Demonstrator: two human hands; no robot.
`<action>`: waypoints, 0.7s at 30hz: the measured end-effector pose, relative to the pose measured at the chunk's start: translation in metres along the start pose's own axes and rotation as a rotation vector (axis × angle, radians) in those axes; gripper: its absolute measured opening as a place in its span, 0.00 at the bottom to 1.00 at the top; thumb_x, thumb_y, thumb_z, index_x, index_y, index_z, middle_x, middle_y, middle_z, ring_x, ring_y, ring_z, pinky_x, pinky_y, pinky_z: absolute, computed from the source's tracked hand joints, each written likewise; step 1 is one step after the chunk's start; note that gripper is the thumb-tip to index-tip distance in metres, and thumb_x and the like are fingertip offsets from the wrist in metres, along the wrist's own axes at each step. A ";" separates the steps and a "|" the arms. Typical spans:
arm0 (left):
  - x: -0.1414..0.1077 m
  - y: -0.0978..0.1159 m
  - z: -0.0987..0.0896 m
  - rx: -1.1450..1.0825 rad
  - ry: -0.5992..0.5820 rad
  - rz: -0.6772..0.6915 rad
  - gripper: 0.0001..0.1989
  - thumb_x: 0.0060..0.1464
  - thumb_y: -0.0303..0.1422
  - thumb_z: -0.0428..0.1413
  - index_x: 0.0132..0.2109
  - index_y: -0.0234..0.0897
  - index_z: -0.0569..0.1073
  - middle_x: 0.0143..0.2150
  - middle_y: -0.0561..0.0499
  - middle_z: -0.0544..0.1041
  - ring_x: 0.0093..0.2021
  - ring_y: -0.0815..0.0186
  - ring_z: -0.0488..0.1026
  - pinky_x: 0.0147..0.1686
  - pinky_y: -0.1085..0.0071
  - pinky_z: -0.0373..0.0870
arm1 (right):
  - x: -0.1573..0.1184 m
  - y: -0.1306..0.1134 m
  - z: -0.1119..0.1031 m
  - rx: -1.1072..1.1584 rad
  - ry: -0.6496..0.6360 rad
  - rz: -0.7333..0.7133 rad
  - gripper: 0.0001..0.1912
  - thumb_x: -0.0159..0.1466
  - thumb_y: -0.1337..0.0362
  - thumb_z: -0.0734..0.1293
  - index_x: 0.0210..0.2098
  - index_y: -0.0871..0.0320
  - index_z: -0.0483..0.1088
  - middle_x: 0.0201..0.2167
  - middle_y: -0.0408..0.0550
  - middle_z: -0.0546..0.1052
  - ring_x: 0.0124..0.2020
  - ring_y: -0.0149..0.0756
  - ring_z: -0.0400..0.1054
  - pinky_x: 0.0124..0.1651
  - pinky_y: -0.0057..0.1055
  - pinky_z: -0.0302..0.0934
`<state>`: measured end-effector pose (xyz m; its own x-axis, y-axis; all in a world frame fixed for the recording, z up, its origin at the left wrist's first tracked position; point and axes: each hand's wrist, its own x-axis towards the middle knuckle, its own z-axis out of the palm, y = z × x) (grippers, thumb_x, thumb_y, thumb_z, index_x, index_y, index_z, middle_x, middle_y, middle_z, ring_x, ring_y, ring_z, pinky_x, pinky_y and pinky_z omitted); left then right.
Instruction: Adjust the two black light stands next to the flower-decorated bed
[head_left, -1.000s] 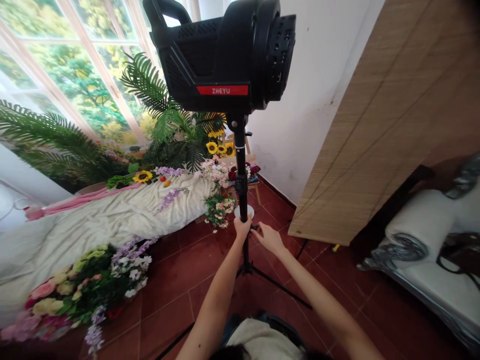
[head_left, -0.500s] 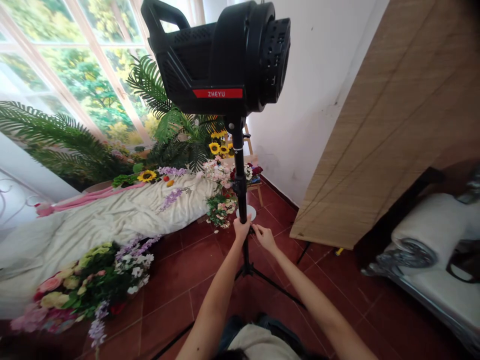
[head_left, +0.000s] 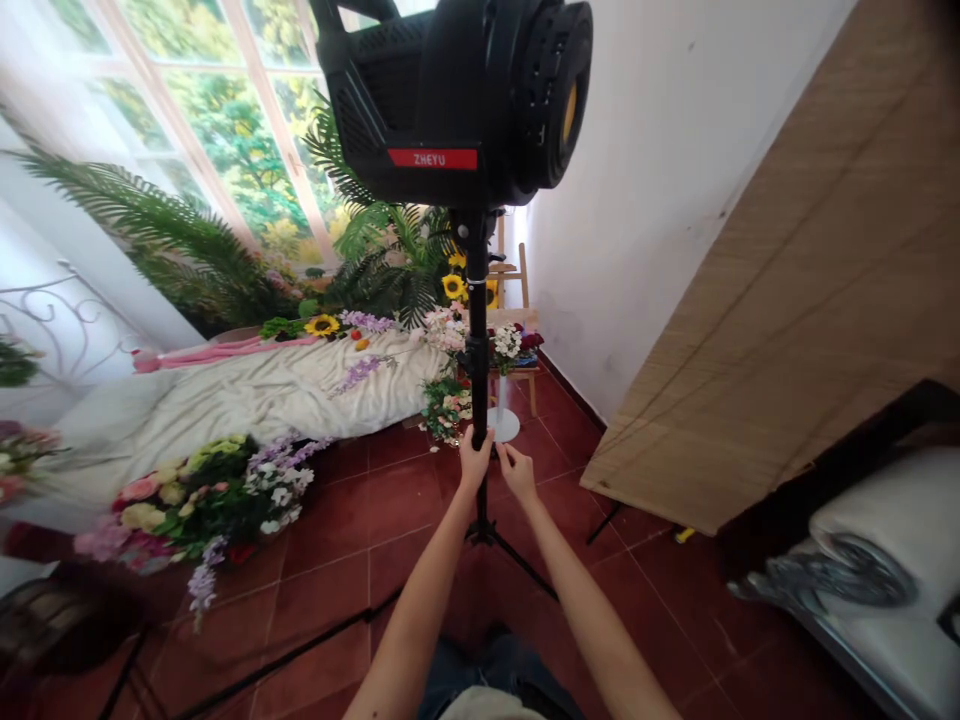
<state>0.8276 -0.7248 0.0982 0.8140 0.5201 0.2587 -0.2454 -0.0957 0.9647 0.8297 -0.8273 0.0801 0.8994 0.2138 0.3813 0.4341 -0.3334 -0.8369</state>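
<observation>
A black studio light (head_left: 420,120) with a red label sits on top of a black light stand (head_left: 478,390). My left hand (head_left: 475,464) is wrapped round the stand's pole below the lamp. Right beside it, my right hand (head_left: 519,474) is closed in a pinch at the side of the pole, where the stand's tightening knob is; the fingers mostly cover it. Below both hands, the stand's legs (head_left: 517,565) spread over the floor.
Left of the stand is a bed with a cream cover (head_left: 300,390). A flower bunch (head_left: 202,490) lies at its near side. A woven blind panel (head_left: 720,300) leans at the right, near a silver-trimmed white seat (head_left: 877,560). Another black leg (head_left: 292,655) crosses the floor at lower left.
The view has turned a little to the left. The lamp's front now shows a yellow disc. Both hands keep their places on the stand, with the right fingers pinched more tightly together.
</observation>
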 end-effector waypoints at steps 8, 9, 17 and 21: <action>-0.095 -0.058 -0.127 0.230 -0.109 -0.309 0.16 0.49 0.41 0.51 0.37 0.32 0.75 0.26 0.49 0.75 0.27 0.67 0.71 0.31 0.71 0.68 | -0.011 -0.002 0.001 -0.045 -0.057 0.044 0.28 0.64 0.47 0.51 0.32 0.61 0.72 0.24 0.50 0.74 0.24 0.33 0.63 0.30 0.25 0.54; -0.116 -0.070 -0.153 0.264 -0.087 -0.394 0.16 0.47 0.41 0.52 0.35 0.32 0.75 0.24 0.50 0.75 0.25 0.68 0.71 0.30 0.71 0.68 | -0.012 -0.002 0.002 -0.063 -0.055 0.062 0.29 0.63 0.46 0.50 0.33 0.61 0.72 0.24 0.50 0.75 0.24 0.33 0.64 0.30 0.25 0.54; -0.329 -0.119 -0.355 0.269 0.468 -0.952 0.12 0.34 0.39 0.59 0.19 0.35 0.68 0.14 0.55 0.67 0.18 0.69 0.67 0.21 0.73 0.63 | -0.055 -0.005 0.040 -0.278 0.059 0.372 0.25 0.60 0.45 0.52 0.29 0.56 0.69 0.23 0.51 0.76 0.24 0.40 0.67 0.28 0.30 0.54; -0.432 -0.108 -0.437 0.209 0.754 -1.091 0.10 0.30 0.36 0.59 0.17 0.37 0.65 0.12 0.55 0.64 0.17 0.67 0.68 0.15 0.77 0.58 | -0.144 -0.035 0.125 -0.030 -0.319 0.460 0.22 0.53 0.43 0.58 0.28 0.56 0.67 0.20 0.47 0.74 0.19 0.38 0.66 0.23 0.30 0.56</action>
<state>0.2722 -0.5689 -0.1391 0.0373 0.7440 -0.6672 0.4775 0.5732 0.6659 0.6789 -0.7321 0.0056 0.9384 0.3053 -0.1621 0.0059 -0.4830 -0.8756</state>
